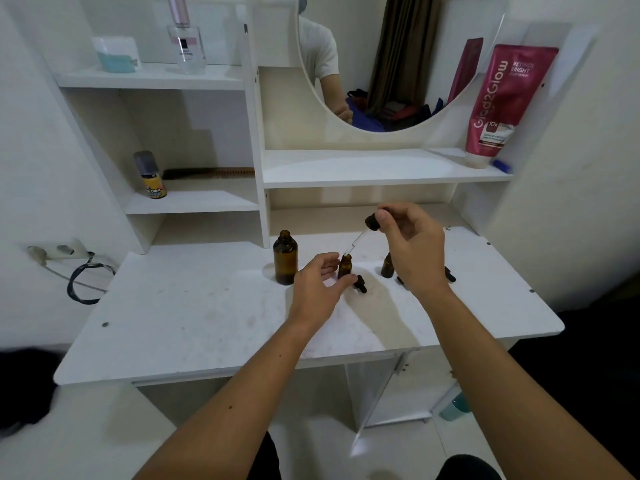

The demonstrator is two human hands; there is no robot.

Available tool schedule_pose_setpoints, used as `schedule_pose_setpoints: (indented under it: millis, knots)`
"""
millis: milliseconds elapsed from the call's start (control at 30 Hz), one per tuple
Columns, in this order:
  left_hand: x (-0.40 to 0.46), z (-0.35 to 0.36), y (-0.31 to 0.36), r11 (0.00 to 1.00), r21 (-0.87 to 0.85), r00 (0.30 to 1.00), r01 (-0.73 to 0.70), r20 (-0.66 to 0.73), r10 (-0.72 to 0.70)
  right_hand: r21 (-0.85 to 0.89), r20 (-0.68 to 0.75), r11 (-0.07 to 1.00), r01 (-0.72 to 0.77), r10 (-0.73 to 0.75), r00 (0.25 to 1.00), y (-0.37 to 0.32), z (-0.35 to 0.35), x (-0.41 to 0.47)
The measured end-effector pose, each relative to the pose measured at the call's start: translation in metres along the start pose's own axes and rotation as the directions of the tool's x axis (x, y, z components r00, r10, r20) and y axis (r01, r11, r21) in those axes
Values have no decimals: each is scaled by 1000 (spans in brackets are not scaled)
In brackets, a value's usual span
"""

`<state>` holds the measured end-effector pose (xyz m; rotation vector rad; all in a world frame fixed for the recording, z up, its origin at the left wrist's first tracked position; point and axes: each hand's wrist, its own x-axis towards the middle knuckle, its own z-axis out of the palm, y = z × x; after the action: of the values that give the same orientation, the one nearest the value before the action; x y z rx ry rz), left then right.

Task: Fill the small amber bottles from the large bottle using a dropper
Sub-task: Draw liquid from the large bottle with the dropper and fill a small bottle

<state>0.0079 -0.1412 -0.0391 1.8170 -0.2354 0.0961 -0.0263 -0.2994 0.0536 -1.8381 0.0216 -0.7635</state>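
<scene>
The large amber bottle [285, 258] stands uncapped on the white vanity top [207, 320]. Just right of it stands a small amber bottle [345, 265], held between thumb and fingers of my left hand [320, 289]. My right hand [412, 247] pinches the black bulb of a dropper [360, 237]; its glass tube slants down with the tip at that small bottle's mouth. A second small amber bottle [388, 265] stands behind my right hand, partly hidden. A black dropper cap [360, 284] lies beside the held bottle, and another cap [450, 274] lies to the right.
Shelves rise behind the top: a yellow spray can [152, 178], a comb, a perfume bottle [185, 36], a pink tube [502, 98] and a round mirror [381, 64]. A wall socket with a black cable [83, 271] sits at the left.
</scene>
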Motion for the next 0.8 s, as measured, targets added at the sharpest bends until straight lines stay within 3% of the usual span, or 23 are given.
schedule_pose_setpoints:
  millis: [300,467,800]
  knots:
    - [15,10,-7,999,32,1000,-27,-9,27,-96,64,992,77,-71,995,15,11,0]
    - [17,9,-8,999,34,999,-39,-3,39,-114,7,992,62,-62,998,13,13,2]
    - [16,11,-9,997,67,999,-38,0,38,-149,28,985,83,-80,996,15,18,1]
